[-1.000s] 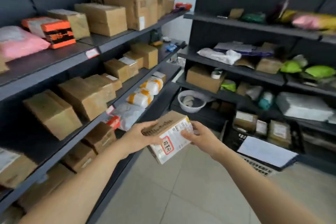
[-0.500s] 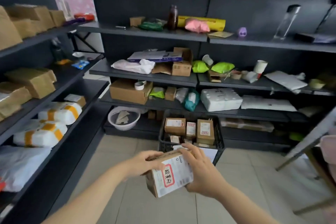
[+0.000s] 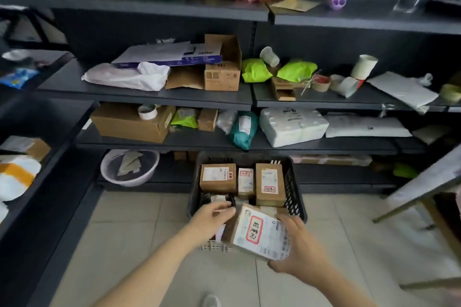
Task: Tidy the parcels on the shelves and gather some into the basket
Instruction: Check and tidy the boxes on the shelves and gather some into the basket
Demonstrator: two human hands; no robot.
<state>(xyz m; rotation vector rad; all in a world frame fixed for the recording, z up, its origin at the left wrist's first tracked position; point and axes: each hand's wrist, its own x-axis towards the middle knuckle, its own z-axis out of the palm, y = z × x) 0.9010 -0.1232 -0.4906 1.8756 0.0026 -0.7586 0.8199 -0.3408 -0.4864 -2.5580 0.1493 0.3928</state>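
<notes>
So here's where we're at: our right hand (image 3: 296, 247) has its fingers and thumb wrapped around a small brown cardboard parcel (image 3: 259, 234), gripping it from the right side and underneath. The parcel's white label with a red-framed stamp faces up at us, and it's tilted a bit. We're holding it in the air over the near right corner of the black slotted plastic basket (image 3: 292, 189).

Our left hand (image 3: 214, 219) is over the near left part of the basket, right beside the parcel's left edge. Its fingers are loosely stretched out and not gripping anything. Can't tell whether they actually touch the parcel, it's too blurry there.

The basket sits on the pale tiled floor (image 3: 129, 227), with its far end pushed up to the front edge of the lowest dark grey metal shelf (image 3: 159, 177). Three labelled brown cardboard boxes (image 3: 217, 178) stand side by side along the basket's far edge, the middle one the narrowest. There's some smaller stuff in front of them we can't make out.

On that lowest shelf, left of the basket, there's a white plastic bowl (image 3: 129, 168) with cardboard scraps in it. One shelf up, a teal plastic mailer bag (image 3: 243, 129) leans at the front edge, just beside a white wrapped tissue pack (image 3: 293, 126).
</notes>
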